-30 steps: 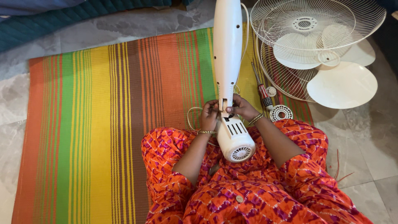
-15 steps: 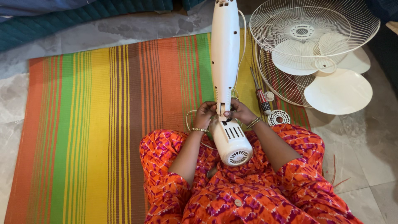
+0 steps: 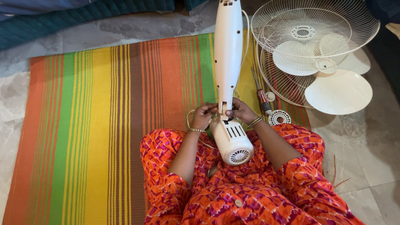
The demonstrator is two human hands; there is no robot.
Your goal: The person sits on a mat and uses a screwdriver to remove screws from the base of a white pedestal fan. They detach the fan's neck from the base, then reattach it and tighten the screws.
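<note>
Two hands meet at the joint of a white fan body, where its long stand column (image 3: 228,54) joins the rounded motor housing (image 3: 231,141). Nearest the camera, the person sits in orange and pink patterned clothing (image 3: 250,196), and the motor housing rests on the lap with its vented end cap facing up and toward the viewer. Just beyond the housing, the left hand (image 3: 203,116) is curled against the left side of the column's lower end, fingertips pressed to the plastic, a thin bangle at the wrist. The right hand (image 3: 243,111) is closed on the right side of the same spot, with bangles on that wrist too; what the fingers pinch there is too small to tell. From the hands the column runs straight away from the person, lying along a striped mat (image 3: 104,116) of orange, green, yellow and brown. A pale cord (image 3: 191,121) loops out to the left of the hands. To the right of the column, near the right hand, lie a screwdriver (image 3: 261,96) with a red and black handle and a small round white vented cap (image 3: 279,118). Farther right of the column are white wire fan guards (image 3: 312,33) and pale fan blades (image 3: 338,91), partly on the mat, partly on the marble floor (image 3: 366,158).
</note>
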